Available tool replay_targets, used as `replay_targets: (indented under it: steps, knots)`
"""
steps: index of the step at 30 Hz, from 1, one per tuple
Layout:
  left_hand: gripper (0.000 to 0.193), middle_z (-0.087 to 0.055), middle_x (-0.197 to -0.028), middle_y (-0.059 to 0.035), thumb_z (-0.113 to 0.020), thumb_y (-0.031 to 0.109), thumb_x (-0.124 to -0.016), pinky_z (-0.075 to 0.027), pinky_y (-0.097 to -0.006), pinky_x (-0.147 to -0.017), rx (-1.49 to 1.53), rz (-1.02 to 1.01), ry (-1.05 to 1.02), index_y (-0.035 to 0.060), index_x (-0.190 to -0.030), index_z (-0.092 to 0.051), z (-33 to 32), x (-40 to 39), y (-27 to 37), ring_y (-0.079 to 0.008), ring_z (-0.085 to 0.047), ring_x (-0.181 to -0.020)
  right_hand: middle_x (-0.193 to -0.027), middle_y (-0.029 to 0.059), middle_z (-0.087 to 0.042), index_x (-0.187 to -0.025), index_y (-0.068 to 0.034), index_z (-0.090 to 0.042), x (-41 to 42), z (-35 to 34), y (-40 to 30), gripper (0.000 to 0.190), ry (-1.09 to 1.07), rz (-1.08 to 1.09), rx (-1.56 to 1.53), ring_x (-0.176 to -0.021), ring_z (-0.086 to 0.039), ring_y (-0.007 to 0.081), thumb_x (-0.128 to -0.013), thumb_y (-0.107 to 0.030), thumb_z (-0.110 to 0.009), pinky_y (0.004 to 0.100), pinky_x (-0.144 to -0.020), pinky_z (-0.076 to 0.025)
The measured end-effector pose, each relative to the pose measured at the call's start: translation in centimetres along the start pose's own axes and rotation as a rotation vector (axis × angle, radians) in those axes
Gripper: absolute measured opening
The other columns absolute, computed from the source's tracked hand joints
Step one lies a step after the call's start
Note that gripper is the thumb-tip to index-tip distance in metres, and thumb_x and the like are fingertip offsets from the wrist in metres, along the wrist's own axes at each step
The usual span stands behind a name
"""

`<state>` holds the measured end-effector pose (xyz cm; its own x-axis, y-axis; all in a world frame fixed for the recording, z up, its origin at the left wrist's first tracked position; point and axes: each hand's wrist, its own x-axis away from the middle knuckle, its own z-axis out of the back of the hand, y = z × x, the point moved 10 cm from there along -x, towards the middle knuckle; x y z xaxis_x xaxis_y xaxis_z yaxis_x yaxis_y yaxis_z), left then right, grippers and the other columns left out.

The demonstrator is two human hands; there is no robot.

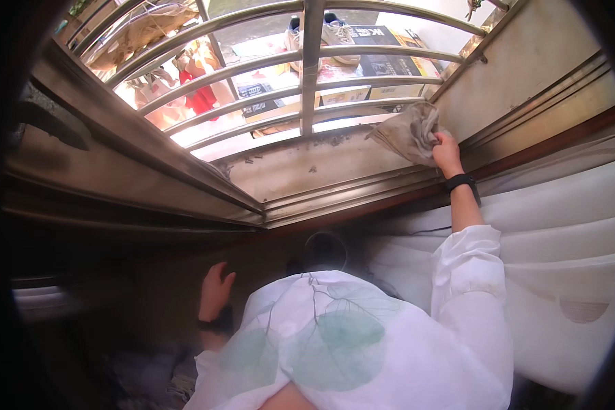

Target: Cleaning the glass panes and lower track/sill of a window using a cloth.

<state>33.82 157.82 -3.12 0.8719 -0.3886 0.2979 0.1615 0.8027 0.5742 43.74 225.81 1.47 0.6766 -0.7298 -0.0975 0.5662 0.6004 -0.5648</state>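
At the right end of the window sill (297, 177), my right hand (447, 154) grips a bunched, grey-brown cloth (407, 134). The cloth hangs over the sill beside the metal bars and the right side of the window recess. Dark specks and marks show on the sill's pale surface. Down at the left, my left hand (216, 288) is held near my body with the thumb apart from the fingers and nothing in it. Each wrist wears a black band.
Curved metal window bars (310, 66) close off the outside, where shoes (341, 38) stand on flattened cartons (389, 64). A metal sliding track (348, 197) runs along the sill. The sliding window frame (184, 164) is at left, a white curtain (558, 225) at right.
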Motion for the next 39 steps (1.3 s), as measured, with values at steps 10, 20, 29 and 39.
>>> replay_targets:
  steps: [10, 20, 29, 39]
  knots:
    - [0.040, -0.059, -0.115, -0.0226, -0.064, 0.021, -0.085, -0.047, -0.0408, -0.088, 0.005, -0.040, -0.092, -0.0029, -0.116, -0.057, -1.1, -0.6, 0.0, -0.0383, -0.058, -0.104, -0.098, 0.0084, -0.067, -0.119, 0.001, -0.060, 2.2, -11.0, 1.5, 0.048, -0.078, -0.311, -0.535, -0.084, -0.061, 0.0152, -0.073, 0.004, -0.046, 0.0287, -0.073, -0.047]
    - [0.041, -0.059, -0.115, -0.0234, -0.063, 0.020, -0.085, -0.047, -0.0394, -0.089, -0.015, -0.034, -0.079, -0.0038, -0.117, -0.056, -0.2, -0.7, -0.5, -0.0369, -0.058, -0.106, -0.104, 0.0175, -0.063, -0.094, -0.007, -0.070, 10.0, -3.8, 3.9, 0.020, 0.002, 0.001, 0.768, -0.105, -0.053, 0.0406, -0.080, -0.014, -0.058, 0.0427, -0.088, -0.047]
    - [0.042, -0.059, -0.119, -0.0217, -0.063, 0.018, -0.084, -0.047, -0.0388, -0.091, 0.100, 0.016, -0.039, -0.0017, -0.120, -0.056, 0.8, 0.0, -1.2, -0.0346, -0.058, -0.109, -0.119, 0.0063, -0.053, -0.103, -0.013, -0.071, 6.1, -4.0, 5.2, 0.024, -0.295, -0.029, 1.242, -0.115, -0.044, 0.0277, -0.087, -0.022, -0.057, 0.0363, -0.083, -0.050]
    - [0.045, -0.058, -0.118, -0.0248, -0.063, 0.022, -0.082, -0.045, -0.0406, -0.094, 0.112, -0.017, -0.074, -0.0044, -0.117, -0.056, -1.2, -0.5, -2.8, -0.0381, -0.055, -0.112, -0.111, 0.0044, -0.056, -0.093, -0.017, -0.073, 5.1, 10.2, -6.3, 0.020, -0.059, 0.181, 1.451, -0.111, -0.045, 0.0260, -0.085, -0.024, -0.056, 0.0342, -0.080, -0.046]
